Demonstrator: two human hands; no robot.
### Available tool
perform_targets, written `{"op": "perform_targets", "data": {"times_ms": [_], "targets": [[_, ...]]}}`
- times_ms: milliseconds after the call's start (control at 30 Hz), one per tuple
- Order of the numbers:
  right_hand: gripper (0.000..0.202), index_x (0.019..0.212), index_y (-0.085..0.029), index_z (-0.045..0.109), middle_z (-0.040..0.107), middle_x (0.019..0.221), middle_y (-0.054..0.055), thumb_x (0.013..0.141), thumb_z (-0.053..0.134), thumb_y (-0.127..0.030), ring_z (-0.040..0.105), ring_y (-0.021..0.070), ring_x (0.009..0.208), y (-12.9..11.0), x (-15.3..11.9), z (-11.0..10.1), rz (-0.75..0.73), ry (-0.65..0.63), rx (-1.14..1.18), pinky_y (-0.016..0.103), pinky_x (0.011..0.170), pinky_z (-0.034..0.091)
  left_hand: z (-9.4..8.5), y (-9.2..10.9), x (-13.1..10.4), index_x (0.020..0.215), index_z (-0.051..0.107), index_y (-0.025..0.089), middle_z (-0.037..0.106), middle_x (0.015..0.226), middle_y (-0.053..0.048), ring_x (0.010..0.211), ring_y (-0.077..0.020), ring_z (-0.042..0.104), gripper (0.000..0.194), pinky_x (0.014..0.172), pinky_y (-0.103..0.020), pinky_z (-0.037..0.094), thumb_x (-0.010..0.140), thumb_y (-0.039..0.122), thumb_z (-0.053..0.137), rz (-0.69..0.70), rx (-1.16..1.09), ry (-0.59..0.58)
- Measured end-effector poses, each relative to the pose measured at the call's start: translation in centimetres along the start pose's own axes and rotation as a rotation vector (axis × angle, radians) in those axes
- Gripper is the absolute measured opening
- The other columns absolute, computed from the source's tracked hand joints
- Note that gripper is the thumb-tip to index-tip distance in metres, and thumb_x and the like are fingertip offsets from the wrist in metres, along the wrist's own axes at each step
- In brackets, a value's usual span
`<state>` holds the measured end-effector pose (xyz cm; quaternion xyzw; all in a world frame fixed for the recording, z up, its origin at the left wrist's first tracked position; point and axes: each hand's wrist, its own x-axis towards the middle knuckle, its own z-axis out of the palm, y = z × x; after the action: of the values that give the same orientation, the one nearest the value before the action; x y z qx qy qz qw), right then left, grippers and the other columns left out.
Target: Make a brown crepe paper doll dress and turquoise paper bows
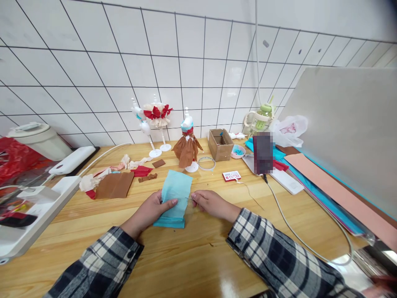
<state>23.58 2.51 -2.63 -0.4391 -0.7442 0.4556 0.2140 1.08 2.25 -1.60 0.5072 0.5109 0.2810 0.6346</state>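
My left hand [159, 209] grips a light-blue piece of crepe paper [177, 186], thumb on top and fingers behind it. The lower edge of the paper is folded into a darker blue band. At the paper's right edge, my right hand [214, 203] pinches a thin, needle-like piece [189, 198], whose tip lies against the paper. Whether it is a needle or a wire I cannot tell. Just beyond the paper stands a small white dress form [187, 142] dressed in a brown skirt with red and blue at the top.
Two more dress forms [156, 120] stand by the tiled wall. Brown paper [114, 185] and scraps lie left. A wire coil [206, 163], cardboard box [221, 145], small red-and-white box [231, 176] with thread, and phone [263, 153] with cable are right. A power strip [40, 219] lies far left.
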Motion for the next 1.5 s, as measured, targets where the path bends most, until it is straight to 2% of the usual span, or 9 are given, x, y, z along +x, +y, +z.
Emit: {"op": "perform_targets", "data": {"times_ms": [433,700,1100,1333,1500], "targets": [[0.050,0.077,-0.017,0.056,0.044,0.052,-0.004,0.095,0.026,-0.054,0.043,0.0094,0.051,-0.5,-0.3,0.1,0.030,-0.021,0.076,0.021,0.054,0.034,0.1,-0.1,-0.1,0.087,0.063,0.018,0.072,0.074,0.000,0.067,-0.0193,0.066,0.032,0.058,-0.025,0.053,0.066,0.037,0.077,0.023,-0.025,-0.026],[0.053,0.074,-0.017,0.054,0.045,0.047,-0.004,0.095,0.025,-0.055,0.044,0.0092,0.046,-0.1,-0.2,-0.3,0.095,-0.005,0.137,0.021,0.052,0.036,0.0,-0.2,0.1,0.100,0.059,0.018,0.074,0.090,-0.004,0.071,-0.0203,0.067,0.042,0.066,-0.032,0.056,0.068,0.037,0.076,0.070,-0.093,0.010],[0.055,0.077,-0.017,0.055,0.045,0.049,-0.005,0.093,0.024,-0.060,0.043,0.0090,0.047,-0.2,0.0,0.5,0.053,-0.014,0.113,0.021,0.051,0.035,0.2,0.0,-0.2,0.091,0.063,0.018,0.073,0.081,-0.002,0.070,-0.0212,0.066,0.037,0.063,-0.030,0.054,0.064,0.039,0.078,0.007,-0.023,-0.019],[0.055,0.076,-0.017,0.056,0.045,0.052,-0.004,0.093,0.025,-0.059,0.044,0.0089,0.050,0.2,0.2,0.8,0.020,0.022,0.075,0.021,0.053,0.034,0.2,0.1,-0.2,0.091,0.063,0.018,0.072,0.079,-0.001,0.069,-0.0194,0.066,0.036,0.063,-0.028,0.053,0.065,0.038,0.077,0.016,-0.042,-0.030],[0.055,0.077,-0.017,0.057,0.047,0.056,-0.004,0.092,0.026,-0.060,0.045,0.0090,0.052,0.3,0.2,0.8,0.022,0.003,0.046,0.021,0.054,0.033,0.2,0.0,-0.1,0.095,0.062,0.018,0.072,0.080,-0.001,0.070,-0.0188,0.066,0.037,0.064,-0.028,0.054,0.067,0.036,0.076,0.051,-0.030,-0.047]]}}
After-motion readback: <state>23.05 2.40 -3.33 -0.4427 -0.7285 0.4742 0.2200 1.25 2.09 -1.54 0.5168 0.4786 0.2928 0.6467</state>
